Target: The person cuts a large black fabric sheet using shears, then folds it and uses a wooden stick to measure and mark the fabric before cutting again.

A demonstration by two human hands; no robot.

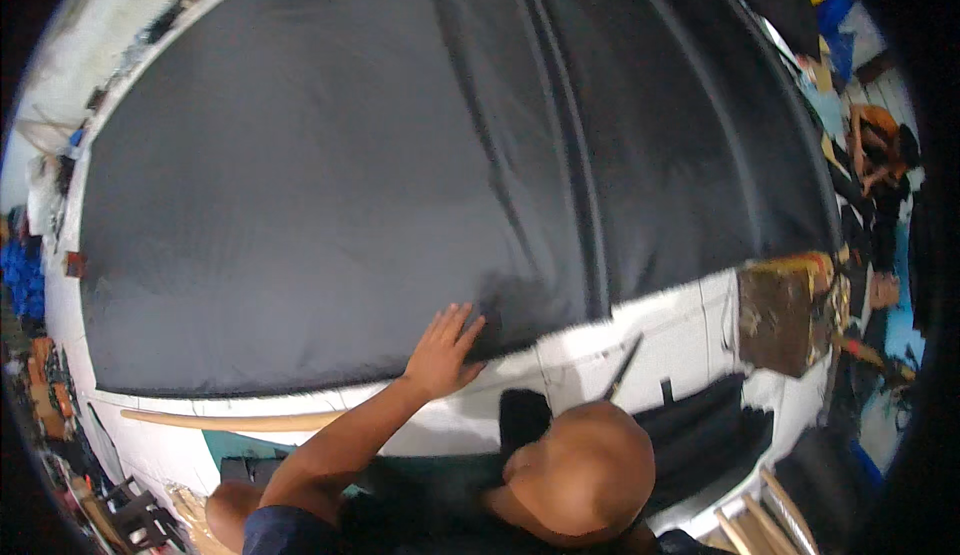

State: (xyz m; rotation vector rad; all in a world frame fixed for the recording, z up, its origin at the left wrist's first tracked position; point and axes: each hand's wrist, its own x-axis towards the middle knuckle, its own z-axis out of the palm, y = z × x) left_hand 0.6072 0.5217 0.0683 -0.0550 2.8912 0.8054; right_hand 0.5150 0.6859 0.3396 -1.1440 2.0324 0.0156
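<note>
My left hand (445, 353) lies open, palm down with fingers apart, on the near edge of a large black sheet of fabric or leather-like material (270, 185). Its thumb points to the right. The sheet is smooth on the left and has long raised folds (570, 125) toward the right. My right hand does not show. A rounded patch of bare skin (590, 465) fills the lower middle; I cannot tell which body part it is. Just beyond it, a thin dark knife-like tool (626, 365) slants on the white tiles (690, 320).
A long wooden stick (235, 421) lies along the near edge. At right are a brown worn block (778, 315), black cloth pieces (705, 435) and several wooden bars (765, 525). Another person (880, 150) sits at the far right. A blue heap (22, 270) lies far left.
</note>
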